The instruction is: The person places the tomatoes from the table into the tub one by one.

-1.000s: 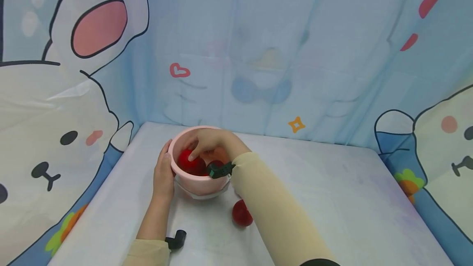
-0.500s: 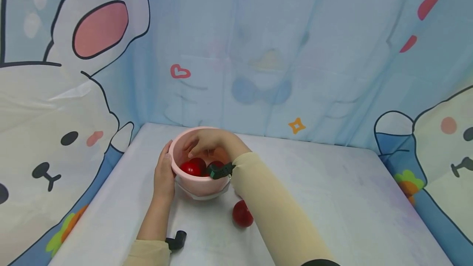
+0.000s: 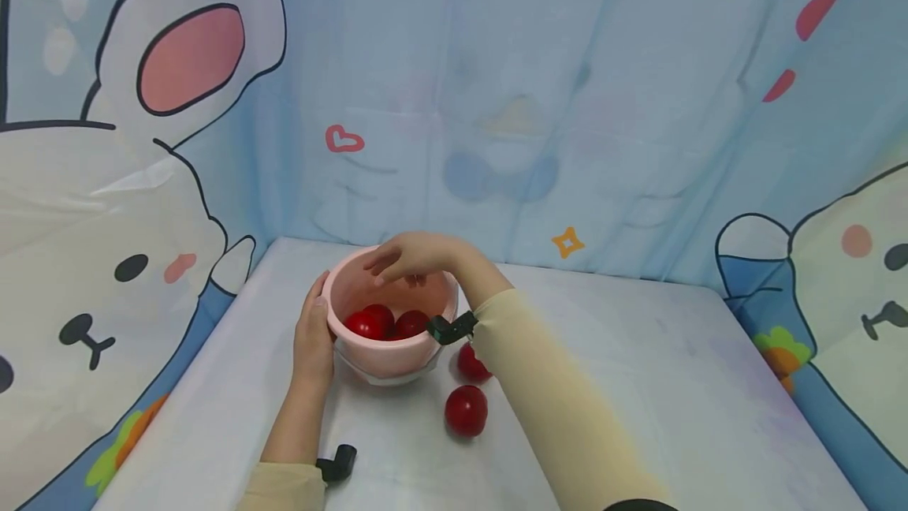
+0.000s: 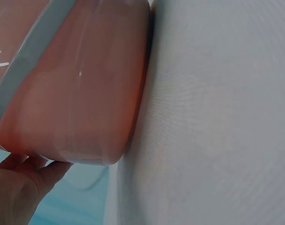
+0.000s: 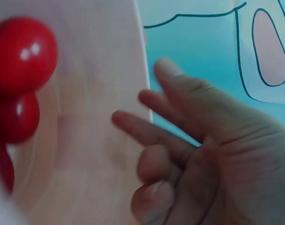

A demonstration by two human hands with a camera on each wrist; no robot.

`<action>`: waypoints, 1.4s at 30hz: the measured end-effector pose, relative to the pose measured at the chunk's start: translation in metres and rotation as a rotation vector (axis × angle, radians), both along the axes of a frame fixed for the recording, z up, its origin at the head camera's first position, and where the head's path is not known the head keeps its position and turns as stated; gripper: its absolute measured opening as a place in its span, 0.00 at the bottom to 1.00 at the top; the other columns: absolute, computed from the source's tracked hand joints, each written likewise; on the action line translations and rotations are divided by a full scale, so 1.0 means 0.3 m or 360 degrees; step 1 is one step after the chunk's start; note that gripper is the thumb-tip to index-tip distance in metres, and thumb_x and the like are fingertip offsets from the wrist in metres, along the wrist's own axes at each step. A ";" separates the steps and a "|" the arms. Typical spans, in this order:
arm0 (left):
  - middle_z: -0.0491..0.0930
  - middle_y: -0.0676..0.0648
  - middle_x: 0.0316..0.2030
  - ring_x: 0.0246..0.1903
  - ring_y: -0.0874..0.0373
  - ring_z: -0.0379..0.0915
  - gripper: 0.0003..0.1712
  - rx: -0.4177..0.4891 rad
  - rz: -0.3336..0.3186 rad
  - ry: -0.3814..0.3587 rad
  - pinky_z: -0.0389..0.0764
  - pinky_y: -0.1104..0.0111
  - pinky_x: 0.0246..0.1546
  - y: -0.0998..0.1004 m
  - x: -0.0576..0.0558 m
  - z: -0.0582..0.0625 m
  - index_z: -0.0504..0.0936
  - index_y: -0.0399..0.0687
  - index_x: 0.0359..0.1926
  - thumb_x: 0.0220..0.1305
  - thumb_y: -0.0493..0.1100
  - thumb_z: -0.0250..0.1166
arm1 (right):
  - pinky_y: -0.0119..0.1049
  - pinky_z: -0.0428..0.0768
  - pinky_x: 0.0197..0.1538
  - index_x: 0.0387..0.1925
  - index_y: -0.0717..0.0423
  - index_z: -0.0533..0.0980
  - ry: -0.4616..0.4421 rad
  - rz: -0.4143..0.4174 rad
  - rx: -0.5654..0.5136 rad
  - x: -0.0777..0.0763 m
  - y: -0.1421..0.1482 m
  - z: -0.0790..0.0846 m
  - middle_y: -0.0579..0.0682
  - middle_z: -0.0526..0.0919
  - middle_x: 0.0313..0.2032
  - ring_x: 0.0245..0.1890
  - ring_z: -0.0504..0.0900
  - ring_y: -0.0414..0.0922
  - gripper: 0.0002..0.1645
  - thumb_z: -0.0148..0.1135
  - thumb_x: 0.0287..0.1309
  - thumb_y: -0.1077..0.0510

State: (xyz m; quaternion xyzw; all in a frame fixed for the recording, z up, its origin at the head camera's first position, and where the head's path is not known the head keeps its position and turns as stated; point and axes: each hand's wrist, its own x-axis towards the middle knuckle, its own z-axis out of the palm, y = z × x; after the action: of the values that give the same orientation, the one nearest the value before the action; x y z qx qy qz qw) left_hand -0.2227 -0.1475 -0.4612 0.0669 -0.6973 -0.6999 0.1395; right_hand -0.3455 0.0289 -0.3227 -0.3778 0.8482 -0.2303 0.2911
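A pink bucket stands left of the table's middle, its pale handle band hanging low on the outside. Inside lie several glossy red balls that look like fruit, also seen in the right wrist view as red balls. My left hand holds the bucket's left side; in the left wrist view its fingers touch the wall. Over the bucket's opening hovers my right hand, fingers loosely bent, nothing in them. On the table, two more red balls lie right of the bucket, one partly behind my right sleeve.
A white cloth covers the table. Behind it and along both sides hangs a blue curtain with cartoon animals. A black wrist mount sits on my left wrist and a dark green one on my right.
My right hand has let go of a red ball inside the bucket and risen up and right. The ball now rests beside the others. My left hand stays on the bucket.
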 end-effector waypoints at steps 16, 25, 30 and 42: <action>0.62 0.69 0.70 0.71 0.61 0.58 0.26 -0.0067 0.0038 0.0043 0.74 0.51 0.64 0.006 0.000 0.007 0.59 0.86 0.70 0.73 0.61 0.47 | 0.45 0.82 0.32 0.59 0.29 0.76 0.0157 -0.0351 -0.0255 0.095 0.472 -0.018 0.34 0.81 0.54 0.24 0.77 0.52 0.23 0.64 0.62 0.42; 0.62 0.67 0.71 0.72 0.60 0.57 0.26 -0.0071 0.0056 0.0030 0.73 0.51 0.64 -0.004 0.011 0.003 0.59 0.86 0.70 0.73 0.63 0.46 | 0.41 0.82 0.32 0.63 0.21 0.69 -0.0014 -0.0500 -0.0195 0.193 0.597 -0.240 0.38 0.76 0.61 0.32 0.81 0.56 0.31 0.66 0.58 0.39; 0.61 0.68 0.71 0.72 0.60 0.56 0.26 -0.0076 0.0052 0.0032 0.73 0.51 0.65 -0.001 0.015 -0.001 0.59 0.86 0.70 0.73 0.63 0.46 | 0.40 0.82 0.32 0.67 0.22 0.66 -0.0129 -0.0587 -0.0233 0.233 0.621 -0.356 0.45 0.71 0.68 0.35 0.81 0.58 0.36 0.67 0.59 0.44; 0.61 0.68 0.71 0.72 0.60 0.57 0.26 -0.0082 0.0050 0.0032 0.73 0.51 0.64 0.011 0.004 -0.008 0.59 0.86 0.70 0.73 0.63 0.46 | 0.39 0.82 0.31 0.71 0.28 0.63 -0.0220 -0.0755 -0.0382 0.277 0.655 -0.509 0.44 0.70 0.68 0.29 0.82 0.50 0.44 0.70 0.55 0.43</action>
State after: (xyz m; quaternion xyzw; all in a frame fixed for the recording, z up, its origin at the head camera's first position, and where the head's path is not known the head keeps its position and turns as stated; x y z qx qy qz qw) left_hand -0.2215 -0.1443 -0.4637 0.0672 -0.7126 -0.6800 0.1592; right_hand -0.2624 0.2253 -0.4754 -0.1837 0.8578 -0.4162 0.2392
